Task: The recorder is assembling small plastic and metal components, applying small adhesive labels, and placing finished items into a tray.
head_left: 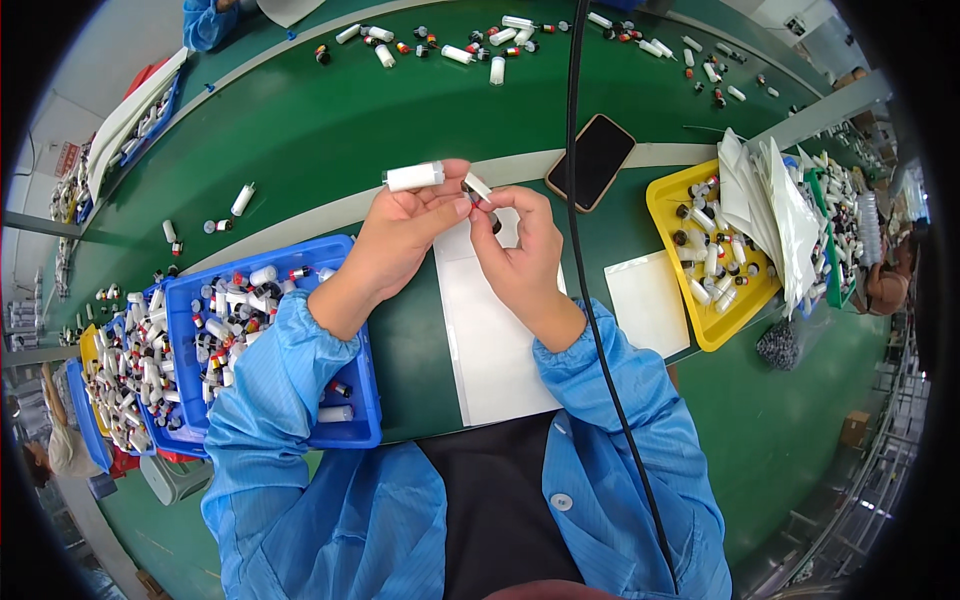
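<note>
Two hands meet above the middle of the green table [330,130], over a white sheet [490,340] that runs back to the near edge. The left hand [405,235] pinches a white tube [413,177] between thumb and fingertips, holding it level and clear of the surface. The right hand [520,250] grips a small white piece [478,186] with a dark end, its tip just beside the tube's right end; whether the two touch cannot be told.

Left of the left forearm sits a blue tray [355,385] heaped with white tubes and red-and-black caps, its right wall close under the sleeve. To the right, a yellow tray [668,215] holds more parts, with a smaller white sheet [648,300] between it and the right arm. A dark phone [590,160] lies just beyond the hands on a pale strip. A black cable [580,250] hangs down across the right wrist. Open green surface lies beyond the strip, up to loose tubes [455,45] scattered near the far edge.
</note>
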The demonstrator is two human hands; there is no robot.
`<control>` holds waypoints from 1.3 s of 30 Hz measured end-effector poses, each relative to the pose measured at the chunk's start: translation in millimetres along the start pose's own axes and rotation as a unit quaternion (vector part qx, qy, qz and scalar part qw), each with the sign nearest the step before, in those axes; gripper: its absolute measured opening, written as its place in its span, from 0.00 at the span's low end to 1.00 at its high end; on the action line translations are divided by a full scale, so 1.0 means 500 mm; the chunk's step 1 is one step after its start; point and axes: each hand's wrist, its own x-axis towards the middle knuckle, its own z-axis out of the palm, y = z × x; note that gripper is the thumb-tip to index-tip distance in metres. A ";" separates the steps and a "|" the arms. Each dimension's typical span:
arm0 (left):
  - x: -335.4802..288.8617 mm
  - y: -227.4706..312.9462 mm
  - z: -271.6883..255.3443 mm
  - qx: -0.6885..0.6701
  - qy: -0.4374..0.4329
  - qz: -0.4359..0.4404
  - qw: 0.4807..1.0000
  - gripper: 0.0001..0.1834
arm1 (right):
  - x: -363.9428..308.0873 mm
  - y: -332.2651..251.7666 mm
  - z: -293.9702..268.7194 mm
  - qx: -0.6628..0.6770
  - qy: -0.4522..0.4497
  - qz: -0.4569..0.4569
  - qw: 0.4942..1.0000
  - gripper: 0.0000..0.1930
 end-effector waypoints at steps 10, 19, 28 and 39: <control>-0.002 0.008 0.008 0.050 0.004 0.039 0.998 0.20 | 0.022 -0.003 -0.013 0.126 -0.014 0.026 0.992 0.15; 0.006 0.003 0.003 0.061 -0.022 0.030 0.997 0.18 | 0.068 -0.020 -0.074 0.291 -0.097 0.262 0.915 0.05; -0.002 -0.002 0.007 0.104 -0.024 0.047 0.993 0.17 | 0.068 -0.010 -0.067 0.250 -0.109 0.291 0.917 0.06; -0.008 0.007 0.007 0.128 -0.022 0.028 0.991 0.19 | 0.054 -0.014 -0.051 0.185 -0.073 0.268 0.943 0.05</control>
